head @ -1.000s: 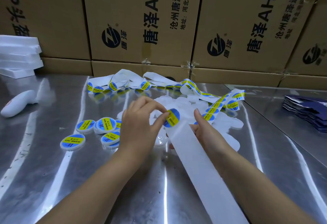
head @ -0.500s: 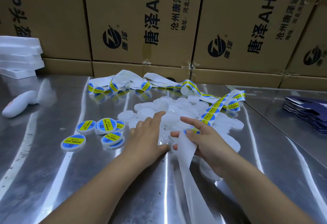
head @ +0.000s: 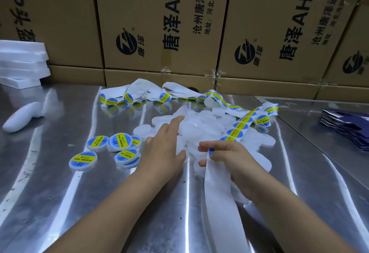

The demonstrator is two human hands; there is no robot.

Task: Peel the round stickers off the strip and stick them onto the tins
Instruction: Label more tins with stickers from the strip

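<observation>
A long white backing strip (head: 217, 188) with round blue-and-yellow stickers (head: 237, 127) snakes across the steel table. My right hand (head: 229, 156) pinches the strip at a sticker, and the bare end of the strip trails toward me. My left hand (head: 165, 145) lies flat with fingers spread, reaching over a pile of plain white round tins (head: 199, 127). Several labelled tins (head: 119, 143) sit to the left of that hand.
Cardboard boxes (head: 159, 23) wall off the back of the steel table (head: 60, 192). White foam sheets (head: 22, 63) are stacked at the far left, with a white handheld device (head: 22, 117) in front of them. Dark blue flat packs (head: 347, 127) are stacked at the right.
My left hand let go of the sticker it was peeling and moved out flat over the pile of plain tins. My right hand lowered the strip and closed around it.
</observation>
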